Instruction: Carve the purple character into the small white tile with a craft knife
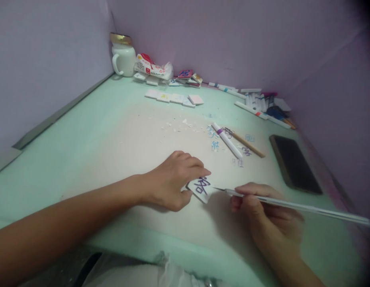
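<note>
My left hand (177, 181) grips a small white tile (200, 189) by its edges, thumb on the near side and fingers over the far side. A character in dark purple strokes covers the tile's face. Held like a pen in my right hand (265, 215) is a thin clear-handled brush (295, 205) with a fine dark tip. That tip sits just right of the tile; whether it touches the edge I cannot tell. Beyond the hands lie a white marker with a purple band (227, 140) and a tan wooden stick (246, 143), among characters written on the tabletop.
A black phone (295, 164) lies at the right. Along the back stand a white mug with a gold lid (124, 57), a plastic packet (155, 69), stacked painted tiles (187, 77) and several markers (255, 101). A row of pale tiles (169, 97) lies before them, with white crumbs nearer.
</note>
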The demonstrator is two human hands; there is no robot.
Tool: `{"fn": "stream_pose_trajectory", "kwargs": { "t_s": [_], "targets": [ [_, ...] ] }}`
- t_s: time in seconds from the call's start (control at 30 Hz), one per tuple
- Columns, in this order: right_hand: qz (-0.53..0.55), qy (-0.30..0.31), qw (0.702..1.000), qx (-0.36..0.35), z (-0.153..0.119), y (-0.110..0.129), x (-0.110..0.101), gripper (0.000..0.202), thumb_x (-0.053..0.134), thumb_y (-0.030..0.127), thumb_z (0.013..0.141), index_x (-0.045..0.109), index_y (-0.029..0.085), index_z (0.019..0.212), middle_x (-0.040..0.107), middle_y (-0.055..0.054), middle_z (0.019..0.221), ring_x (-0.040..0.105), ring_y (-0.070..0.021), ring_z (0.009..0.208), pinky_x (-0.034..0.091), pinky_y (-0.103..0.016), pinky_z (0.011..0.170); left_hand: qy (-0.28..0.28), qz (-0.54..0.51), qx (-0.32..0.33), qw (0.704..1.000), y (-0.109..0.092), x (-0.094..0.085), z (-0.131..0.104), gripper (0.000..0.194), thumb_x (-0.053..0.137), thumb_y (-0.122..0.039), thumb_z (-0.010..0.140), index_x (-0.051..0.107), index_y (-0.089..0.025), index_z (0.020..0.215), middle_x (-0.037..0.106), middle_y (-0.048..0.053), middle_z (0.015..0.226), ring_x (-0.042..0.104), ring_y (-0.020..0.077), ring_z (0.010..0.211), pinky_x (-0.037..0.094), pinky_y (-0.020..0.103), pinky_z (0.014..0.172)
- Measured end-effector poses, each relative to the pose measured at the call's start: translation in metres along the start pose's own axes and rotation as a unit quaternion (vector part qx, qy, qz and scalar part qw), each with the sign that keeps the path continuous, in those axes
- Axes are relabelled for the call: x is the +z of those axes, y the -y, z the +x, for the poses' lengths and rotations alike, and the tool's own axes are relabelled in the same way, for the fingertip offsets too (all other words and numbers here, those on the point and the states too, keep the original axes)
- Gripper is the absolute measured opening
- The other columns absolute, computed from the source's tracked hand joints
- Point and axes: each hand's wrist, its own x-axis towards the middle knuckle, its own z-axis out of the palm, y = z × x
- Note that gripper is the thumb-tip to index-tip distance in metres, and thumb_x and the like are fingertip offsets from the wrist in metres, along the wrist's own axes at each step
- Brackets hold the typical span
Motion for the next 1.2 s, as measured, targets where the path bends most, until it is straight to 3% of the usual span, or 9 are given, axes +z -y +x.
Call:
{"fn": "stream_pose_trajectory", "kwargs": {
  "t_s": [0.13,0.2,0.37,0.77,1.2],
  "targets": [
    [-0.007,0.099,0.984,-0.149,0.001,-0.004,0.006,0.015,0.058,0.014,0.087,0.067,0.023,0.095,0.062,0.0,0.072,0.058,-0.0124,0.058,0.043,-0.023,0.048,-0.002,0.0,0.006,1.0,-0.001,0.0,0.001,0.051,0.057,-0.017,0.07,0.058,-0.011,0.121,0.06,0.013,0.117,0.053,0.0271,0.107,0.033,0.045,0.099],
    [-0.023,0.12,0.977,-0.175,0.003,-0.006,0.007,0.016,0.055,0.013,0.088,0.064,0.023,0.096,0.062,-0.001,0.073,0.057,-0.0125,0.057,0.041,-0.023,0.045,0.0,-0.002,0.007,1.0,-0.001,0.0,0.002,0.05,0.059,-0.018,0.072,0.059,-0.01,0.121,0.06,0.013,0.117,0.052,0.0274,0.107,0.033,0.046,0.099],
    [-0.07,0.088,0.987,-0.119,0.004,-0.004,0.009,0.012,0.053,0.022,0.091,0.064,0.024,0.088,0.062,-0.001,0.074,0.054,-0.0125,0.055,0.039,-0.024,0.045,0.007,-0.004,0.003,1.0,0.0,0.0,0.002,0.044,0.059,-0.023,0.078,0.058,-0.013,0.121,0.06,0.013,0.119,0.051,0.027,0.108,0.034,0.046,0.099],
    [-0.106,0.176,0.961,-0.186,0.011,-0.002,0.01,0.015,0.047,0.012,0.091,0.057,0.022,0.095,0.058,0.0,0.074,0.055,-0.0121,0.058,0.042,-0.023,0.05,0.006,-0.004,0.001,1.0,0.001,0.001,0.001,0.041,0.06,-0.024,0.078,0.058,-0.017,0.119,0.061,0.012,0.119,0.052,0.0266,0.108,0.034,0.046,0.099],
    [-0.123,0.169,0.963,-0.171,0.011,-0.001,0.011,0.013,0.047,0.016,0.093,0.056,0.022,0.087,0.058,0.001,0.071,0.053,-0.0115,0.054,0.042,-0.023,0.05,0.019,-0.003,-0.007,1.0,0.0,-0.001,0.003,0.04,0.062,-0.022,0.077,0.059,-0.016,0.117,0.06,0.011,0.118,0.051,0.0267,0.107,0.034,0.046,0.098]
  ]
}}
